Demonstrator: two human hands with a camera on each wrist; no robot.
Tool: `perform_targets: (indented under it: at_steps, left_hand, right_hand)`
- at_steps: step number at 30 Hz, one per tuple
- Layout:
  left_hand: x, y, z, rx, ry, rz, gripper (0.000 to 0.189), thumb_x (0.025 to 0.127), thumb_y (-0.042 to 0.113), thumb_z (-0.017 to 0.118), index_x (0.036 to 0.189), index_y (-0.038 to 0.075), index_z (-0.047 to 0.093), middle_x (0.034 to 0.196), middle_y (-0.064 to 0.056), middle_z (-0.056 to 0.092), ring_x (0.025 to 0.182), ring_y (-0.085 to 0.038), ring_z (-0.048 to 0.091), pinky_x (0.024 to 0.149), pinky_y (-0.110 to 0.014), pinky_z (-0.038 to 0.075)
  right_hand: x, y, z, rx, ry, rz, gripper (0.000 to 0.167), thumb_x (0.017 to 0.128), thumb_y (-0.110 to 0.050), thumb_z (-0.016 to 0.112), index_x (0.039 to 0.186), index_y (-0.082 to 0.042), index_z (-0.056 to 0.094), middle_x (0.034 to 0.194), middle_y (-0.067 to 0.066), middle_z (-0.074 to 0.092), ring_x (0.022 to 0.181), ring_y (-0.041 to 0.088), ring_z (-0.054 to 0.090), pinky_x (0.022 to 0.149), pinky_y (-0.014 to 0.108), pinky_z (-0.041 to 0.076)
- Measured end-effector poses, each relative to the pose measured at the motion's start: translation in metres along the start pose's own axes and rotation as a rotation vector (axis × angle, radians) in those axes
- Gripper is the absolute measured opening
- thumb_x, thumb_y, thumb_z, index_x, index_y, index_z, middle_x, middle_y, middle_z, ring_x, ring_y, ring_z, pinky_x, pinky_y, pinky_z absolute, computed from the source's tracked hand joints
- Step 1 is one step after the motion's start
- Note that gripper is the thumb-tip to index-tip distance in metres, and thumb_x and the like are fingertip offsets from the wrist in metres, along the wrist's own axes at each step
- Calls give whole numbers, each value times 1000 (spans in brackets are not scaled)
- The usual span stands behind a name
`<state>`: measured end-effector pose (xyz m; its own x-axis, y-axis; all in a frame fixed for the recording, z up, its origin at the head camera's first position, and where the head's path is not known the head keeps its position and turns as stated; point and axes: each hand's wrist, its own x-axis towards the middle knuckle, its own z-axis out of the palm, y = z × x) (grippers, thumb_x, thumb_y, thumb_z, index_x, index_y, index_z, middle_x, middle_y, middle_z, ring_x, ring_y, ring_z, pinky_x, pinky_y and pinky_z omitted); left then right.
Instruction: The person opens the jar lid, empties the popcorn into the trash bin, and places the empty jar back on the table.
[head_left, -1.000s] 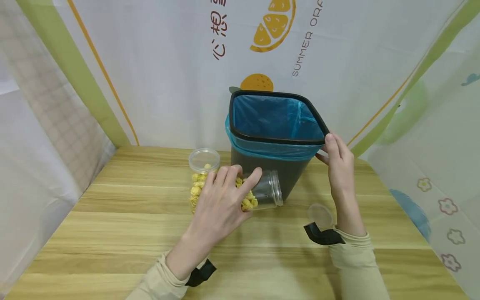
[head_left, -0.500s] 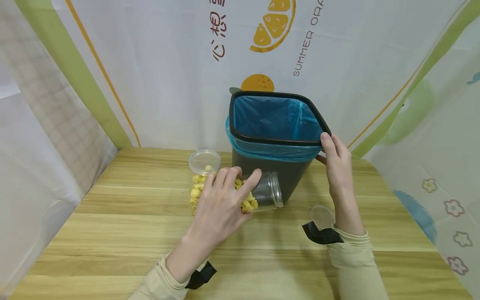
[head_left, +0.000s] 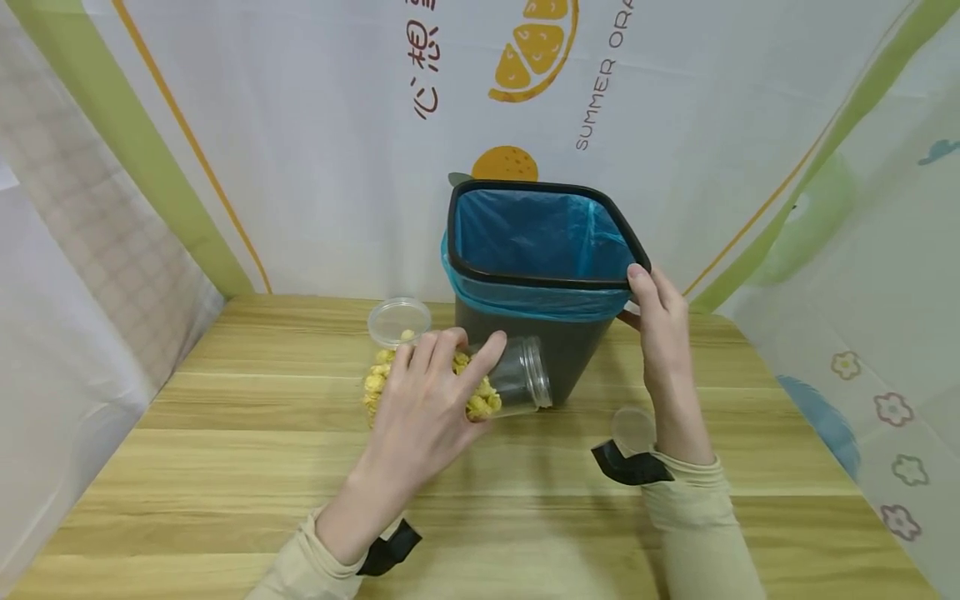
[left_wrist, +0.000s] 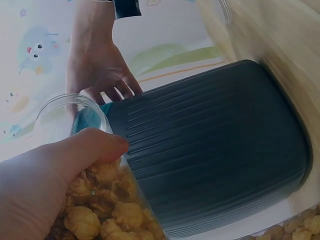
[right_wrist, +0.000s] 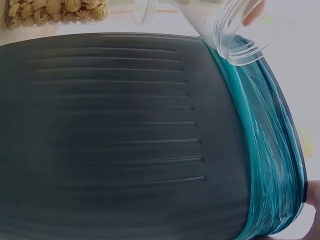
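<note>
My left hand [head_left: 427, 400] grips a clear plastic jar [head_left: 517, 375] with yellow popcorn [left_wrist: 110, 215] inside. The jar lies tilted on its side in the air, its uncovered mouth facing right in front of the bin. In the left wrist view my thumb presses along the jar wall above the popcorn. My right hand [head_left: 663, 329] holds the near right corner of the dark grey bin [head_left: 532, 342], thumb on the black rim. A blue bag [head_left: 540, 229] lines the bin and folds over its outside. A second clear jar [head_left: 399, 322] with popcorn stands partly hidden behind my left hand.
A clear round lid [head_left: 632, 429] lies on the wooden table [head_left: 247, 467] beside my right wrist. Printed cloth [head_left: 337, 167] hangs behind the bin and on both sides.
The head view has shifted slightly. My right thumb has slid a little left along the bin rim. My left hand keeps its grip on the jar, and the popcorn stays inside.
</note>
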<state>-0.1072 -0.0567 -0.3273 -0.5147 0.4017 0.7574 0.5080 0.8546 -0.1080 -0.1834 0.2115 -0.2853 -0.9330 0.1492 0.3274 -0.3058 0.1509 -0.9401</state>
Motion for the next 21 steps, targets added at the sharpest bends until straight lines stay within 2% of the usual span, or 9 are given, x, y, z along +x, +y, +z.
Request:
perform_targets:
  at_steps: [4,12,21]
  left_hand:
    - [2,0,-2,3,11,-3,101,55,50,98,141,26,51,115,-12,61,97,-30,55,74,-41,43]
    - [5,-2,-7,19,17,3,101,56,47,98,142,25,50,116,-12,62,94,-30,55,72,-39,43]
    - [12,-8,-13,47,29,35,95,58,38,94,141,24,51,115,-13,62,94,-31,55,69,-39,40]
  right_hand:
    - [0,0,-1,9,2,12,48,105,-46,50,143,-18,59,129,-4,62,125,15,58,105,42,48]
    - [1,-1,1,8,2,9,50,105,-47,49,146,-19,57,141,3,59,132,18,55,111,50,46]
    - [1,0,0,-11,2,8,49,105,-47,49,142,-16,59,132,-1,60,127,15,55,107,46,48]
